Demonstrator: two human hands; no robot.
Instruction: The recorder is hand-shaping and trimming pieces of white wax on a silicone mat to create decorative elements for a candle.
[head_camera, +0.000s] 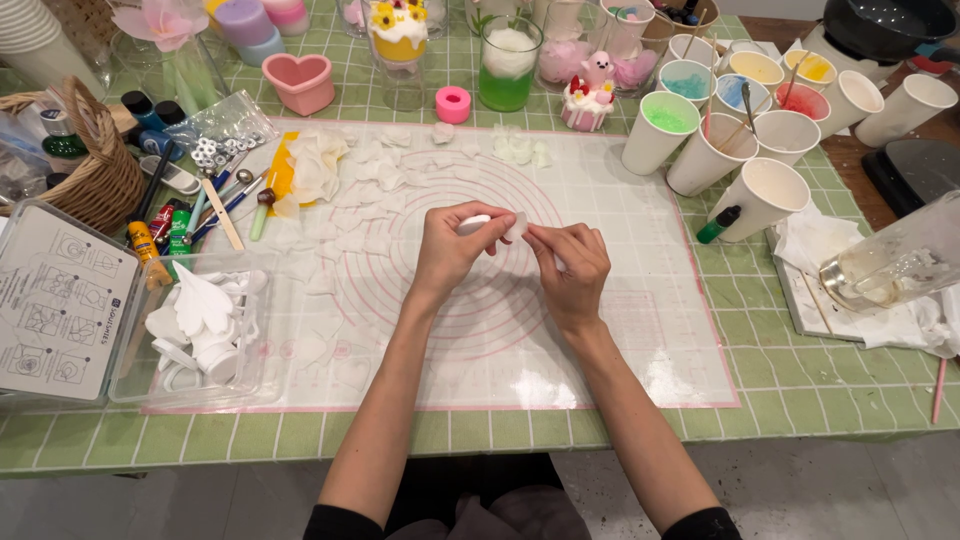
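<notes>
Head view shows the left hand (447, 247) and the right hand (572, 262) pinching together a small white wax piece (497, 226) above the translucent mat (620, 300). Both hands' fingers are closed on it. Too strong pressing could probably crack or deform the thin piece, and loose petals (345, 215) lie near.

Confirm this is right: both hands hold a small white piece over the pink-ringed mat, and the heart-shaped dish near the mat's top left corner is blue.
Not quite. The head view shows the heart-shaped dish is pink, not blue. The rest holds: the left hand and right hand hold a small white piece over the pink-ringed mat.
</notes>
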